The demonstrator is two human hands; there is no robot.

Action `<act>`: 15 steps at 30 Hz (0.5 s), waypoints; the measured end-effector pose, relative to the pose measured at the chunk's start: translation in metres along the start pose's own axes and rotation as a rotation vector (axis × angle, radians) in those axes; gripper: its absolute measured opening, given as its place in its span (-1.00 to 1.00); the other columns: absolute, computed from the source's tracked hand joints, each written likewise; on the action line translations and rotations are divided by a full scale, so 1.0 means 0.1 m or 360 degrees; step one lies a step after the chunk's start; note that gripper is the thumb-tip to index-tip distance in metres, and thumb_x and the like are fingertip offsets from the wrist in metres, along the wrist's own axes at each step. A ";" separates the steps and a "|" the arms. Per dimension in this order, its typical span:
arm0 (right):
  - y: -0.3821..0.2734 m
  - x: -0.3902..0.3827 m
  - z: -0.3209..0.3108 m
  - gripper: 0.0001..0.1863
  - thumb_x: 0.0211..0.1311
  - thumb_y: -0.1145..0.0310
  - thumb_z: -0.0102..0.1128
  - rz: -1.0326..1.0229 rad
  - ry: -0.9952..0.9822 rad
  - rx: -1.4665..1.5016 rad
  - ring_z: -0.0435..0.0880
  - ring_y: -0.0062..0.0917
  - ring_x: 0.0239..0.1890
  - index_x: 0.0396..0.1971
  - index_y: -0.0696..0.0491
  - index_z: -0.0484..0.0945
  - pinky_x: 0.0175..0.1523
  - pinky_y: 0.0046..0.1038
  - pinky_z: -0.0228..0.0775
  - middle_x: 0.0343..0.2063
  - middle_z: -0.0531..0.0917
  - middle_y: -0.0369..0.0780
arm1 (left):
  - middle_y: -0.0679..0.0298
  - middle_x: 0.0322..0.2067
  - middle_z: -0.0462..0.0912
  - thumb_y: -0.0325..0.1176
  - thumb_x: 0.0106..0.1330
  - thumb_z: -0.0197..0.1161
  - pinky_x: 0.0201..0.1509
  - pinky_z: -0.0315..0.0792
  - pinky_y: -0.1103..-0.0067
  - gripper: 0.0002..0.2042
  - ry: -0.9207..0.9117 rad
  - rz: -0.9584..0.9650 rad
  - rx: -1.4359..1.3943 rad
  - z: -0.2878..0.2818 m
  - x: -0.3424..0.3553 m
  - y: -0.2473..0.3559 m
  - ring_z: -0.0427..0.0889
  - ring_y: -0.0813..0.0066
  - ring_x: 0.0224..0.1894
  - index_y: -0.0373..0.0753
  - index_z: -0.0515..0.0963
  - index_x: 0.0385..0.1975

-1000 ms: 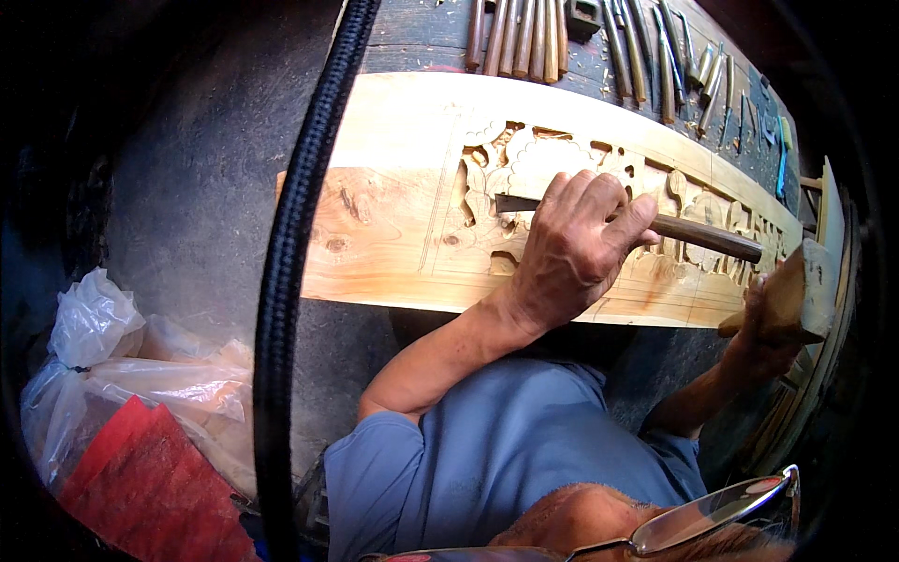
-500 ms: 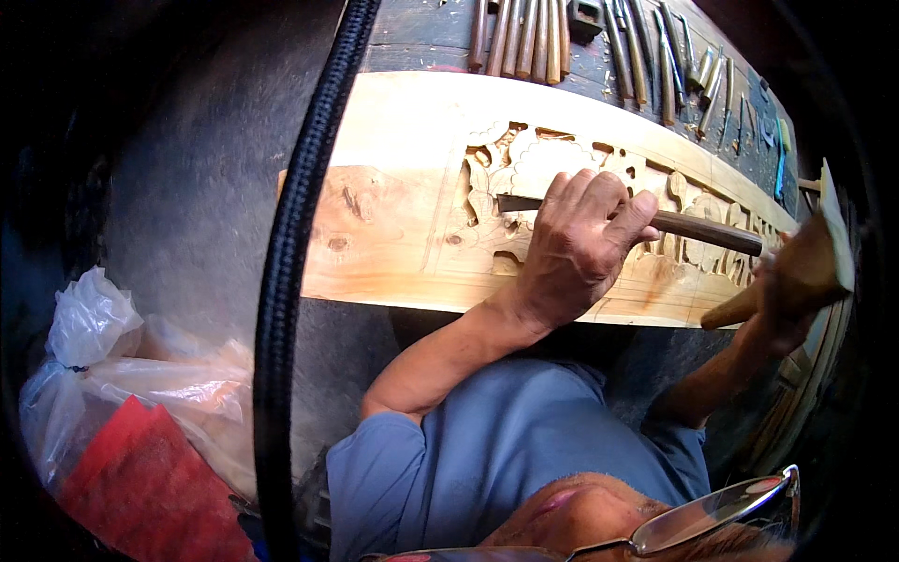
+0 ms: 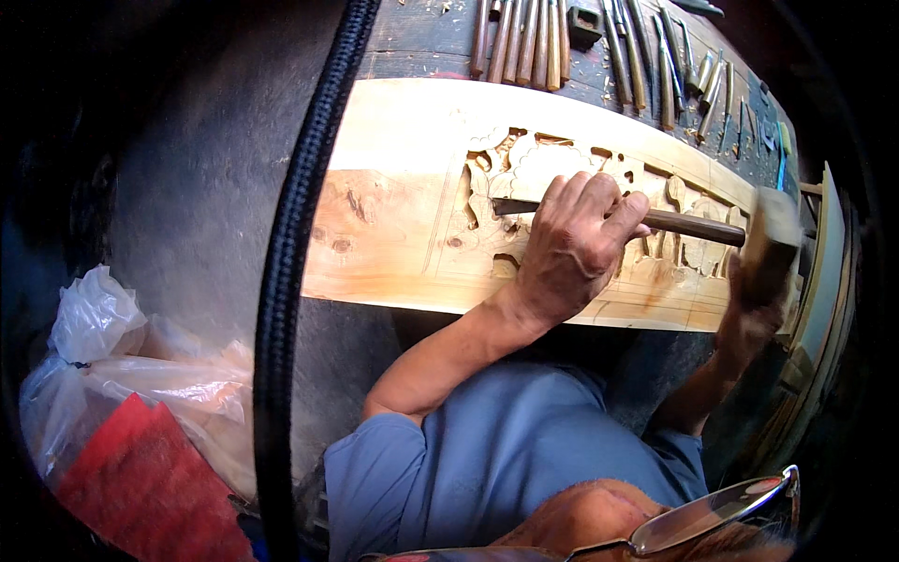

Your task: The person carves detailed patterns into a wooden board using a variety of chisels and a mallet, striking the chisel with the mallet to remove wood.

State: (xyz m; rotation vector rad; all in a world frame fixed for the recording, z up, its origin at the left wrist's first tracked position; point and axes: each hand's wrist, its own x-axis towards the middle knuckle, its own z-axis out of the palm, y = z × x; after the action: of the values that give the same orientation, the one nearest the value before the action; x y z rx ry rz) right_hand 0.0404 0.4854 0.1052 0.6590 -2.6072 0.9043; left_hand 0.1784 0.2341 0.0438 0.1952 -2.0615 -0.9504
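Note:
My left hand (image 3: pixel 581 234) is wrapped round the shaft of a wood chisel (image 3: pixel 698 227). The chisel lies slanted over a pale carved wooden panel (image 3: pixel 384 225), its dark blade toward the left, touching or close above the carved pattern. At the handle's right end is a wooden mallet (image 3: pixel 775 245), blurred by motion. My right hand (image 3: pixel 749 314) grips the mallet; its fingers are partly smeared. Cut-out openings and raised scroll shapes cover the panel's middle and right, while its left end is plain with knots.
Several wooden-handled chisels (image 3: pixel 524 42) lie in rows along the dark bench behind the panel, beside a small dark block (image 3: pixel 585 28). A tied clear plastic bag (image 3: pixel 98 323) and a red sheet (image 3: pixel 150 468) sit at lower left. Boards (image 3: pixel 824 272) stand at the right.
The mallet in my right hand has swung left and now meets or nearly meets the chisel handle's end. My left hand and the chisel have stayed almost in place.

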 end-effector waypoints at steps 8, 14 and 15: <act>-0.20 -0.06 0.03 -0.33 0.34 0.37 0.58 0.0062 -0.0075 0.0208 0.65 -0.36 0.29 0.40 0.18 0.52 0.46 -0.18 0.43 0.26 0.70 -0.10 | 0.34 -0.38 0.49 -0.32 0.43 0.40 -0.21 0.34 0.38 -0.79 -0.0028 0.0099 0.0168 -0.05 -0.02 -0.01 0.49 0.39 -0.35 -0.15 0.70 0.00; 0.30 -0.14 0.01 -0.34 0.30 0.38 0.60 -0.0007 0.0041 0.0187 0.67 -0.38 0.23 0.36 0.17 0.54 0.41 -0.22 0.43 0.19 0.71 -0.13 | 0.45 -0.35 0.51 -0.17 0.42 0.44 -0.26 0.28 0.48 -0.73 0.0132 0.0442 0.0439 -0.16 -0.08 0.08 0.47 0.55 -0.36 -0.04 0.74 0.04; 0.29 -0.14 -0.06 -0.34 0.30 0.38 0.60 -0.0007 0.0062 0.0118 0.67 -0.37 0.23 0.36 0.17 0.54 0.42 -0.21 0.43 0.19 0.71 -0.13 | 0.42 -0.36 0.49 -0.19 0.40 0.45 -0.26 0.31 0.46 -0.72 0.0080 0.0365 0.0296 -0.11 -0.07 0.02 0.48 0.50 -0.35 -0.05 0.72 0.05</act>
State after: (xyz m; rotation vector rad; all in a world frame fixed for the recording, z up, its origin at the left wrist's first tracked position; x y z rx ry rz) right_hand 0.0378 0.5138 0.0894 0.6594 -2.5473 1.0068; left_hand 0.1914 0.2327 0.0441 0.0769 -2.0731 -0.6101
